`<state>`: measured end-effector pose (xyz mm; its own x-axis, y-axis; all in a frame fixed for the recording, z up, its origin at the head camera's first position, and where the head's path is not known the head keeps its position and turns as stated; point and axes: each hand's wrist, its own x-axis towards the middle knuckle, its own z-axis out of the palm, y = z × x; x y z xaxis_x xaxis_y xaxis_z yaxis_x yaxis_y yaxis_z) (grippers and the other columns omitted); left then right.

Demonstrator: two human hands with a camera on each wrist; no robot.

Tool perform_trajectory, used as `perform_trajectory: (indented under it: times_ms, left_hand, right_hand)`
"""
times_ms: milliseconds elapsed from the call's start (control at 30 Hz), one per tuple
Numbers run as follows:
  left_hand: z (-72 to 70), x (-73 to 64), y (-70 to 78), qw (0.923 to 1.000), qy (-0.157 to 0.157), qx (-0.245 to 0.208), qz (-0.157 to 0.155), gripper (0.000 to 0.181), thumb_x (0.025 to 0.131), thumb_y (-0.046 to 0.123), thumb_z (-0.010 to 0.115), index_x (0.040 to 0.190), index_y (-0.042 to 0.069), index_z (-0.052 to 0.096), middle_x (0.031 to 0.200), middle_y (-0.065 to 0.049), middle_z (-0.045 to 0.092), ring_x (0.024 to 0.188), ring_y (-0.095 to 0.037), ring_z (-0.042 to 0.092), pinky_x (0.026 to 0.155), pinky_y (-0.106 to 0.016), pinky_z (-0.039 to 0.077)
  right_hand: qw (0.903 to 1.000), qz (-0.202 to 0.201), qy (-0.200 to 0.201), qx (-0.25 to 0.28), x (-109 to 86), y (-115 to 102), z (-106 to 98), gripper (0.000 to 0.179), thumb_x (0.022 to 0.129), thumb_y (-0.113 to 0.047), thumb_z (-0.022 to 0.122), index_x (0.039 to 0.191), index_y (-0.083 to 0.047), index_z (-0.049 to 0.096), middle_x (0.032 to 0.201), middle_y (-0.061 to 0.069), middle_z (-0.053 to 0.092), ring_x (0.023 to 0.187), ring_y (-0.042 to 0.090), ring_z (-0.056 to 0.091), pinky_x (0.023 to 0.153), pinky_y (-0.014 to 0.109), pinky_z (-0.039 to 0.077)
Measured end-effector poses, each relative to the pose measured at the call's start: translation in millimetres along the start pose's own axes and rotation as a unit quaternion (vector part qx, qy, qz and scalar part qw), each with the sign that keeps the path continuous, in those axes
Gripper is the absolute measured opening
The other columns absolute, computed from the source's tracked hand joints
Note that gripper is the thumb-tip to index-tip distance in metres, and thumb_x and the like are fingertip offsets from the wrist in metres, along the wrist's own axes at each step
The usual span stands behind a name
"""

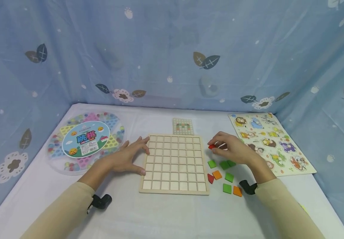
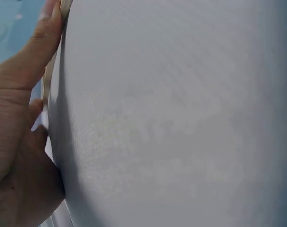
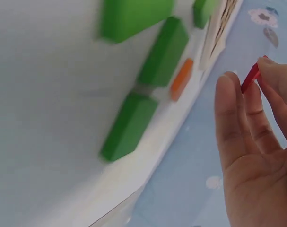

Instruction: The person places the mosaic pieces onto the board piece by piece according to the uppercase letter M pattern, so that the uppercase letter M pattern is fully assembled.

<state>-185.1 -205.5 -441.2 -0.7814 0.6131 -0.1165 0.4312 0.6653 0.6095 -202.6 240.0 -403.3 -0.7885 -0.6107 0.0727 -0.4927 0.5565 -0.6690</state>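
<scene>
A square wooden grid board [image 1: 174, 192] lies on the white table with its cells bare. My left hand [image 1: 127, 157] rests at the board's left edge, fingers spread, thumb [image 2: 39, 45] along the rim. Right of the board, my right hand [image 1: 234, 149] pinches a small red tile [image 3: 251, 78] between thumb and fingertips, near the board's upper right side. Loose on the table below that hand lie several green tiles [image 1: 227, 188], orange tiles [image 1: 217, 175] and a red wedge-shaped tile [image 1: 210, 178]. A small pattern card [image 1: 183, 126] sits just behind the board.
At the left stands a round, clear Chinese checkers set [image 1: 86, 139] with colored balls inside. An animal picture puzzle board [image 1: 282, 156] lies at the right, partly behind my right hand. A blue leaf-print curtain [image 1: 160, 49] encloses the table's back and sides.
</scene>
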Motion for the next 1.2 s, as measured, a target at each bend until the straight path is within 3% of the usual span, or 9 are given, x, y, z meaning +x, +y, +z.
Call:
perform_trajectory:
  times_ms: [267, 533, 1200]
  left_hand:
    - [1.2, 1.4, -1.2, 0.9999, 0.007, 0.002, 0.008, 0.068, 0.071, 0.056, 0.088, 0.123, 0.028, 0.054, 0.173, -0.006, 0.012, 0.159, -0.034, 0.005, 0.122, -0.069, -0.007]
    - [0.9, 0.3, -0.8, 0.9998, 0.012, 0.006, 0.015, 0.068, 0.071, 0.055, 0.088, 0.122, 0.025, 0.055, 0.172, -0.009, 0.015, 0.158, -0.039, 0.009, 0.121, -0.071, -0.004]
    - [-2.0, 2.6, -2.1, 1.0000, 0.000, -0.008, 0.005, 0.067, 0.071, 0.056, 0.089, 0.121, 0.029, 0.053, 0.173, -0.005, 0.012, 0.159, -0.036, 0.004, 0.120, -0.072, -0.007]
  right_hand:
    - [0.9996, -0.022, -0.003, 0.016, 18.9, -14, 7, 0.025, 0.097, -0.005, 0.069, 0.122, -0.003, 0.067, 0.117, 0.004, 0.063, 0.106, 0.024, 0.069, 0.090, 0.038, 0.061]
    - [0.9985, -0.043, 0.002, 0.033, 32.0, -24, 15, 0.023, 0.097, -0.005, 0.069, 0.120, -0.005, 0.068, 0.115, 0.005, 0.065, 0.100, 0.022, 0.073, 0.090, 0.038, 0.061]
    - [0.9967, -0.025, -0.018, 0.075, 64.7, -46, 34, 0.025, 0.097, -0.012, 0.071, 0.122, -0.010, 0.068, 0.118, 0.003, 0.070, 0.100, 0.019, 0.070, 0.089, 0.041, 0.059]
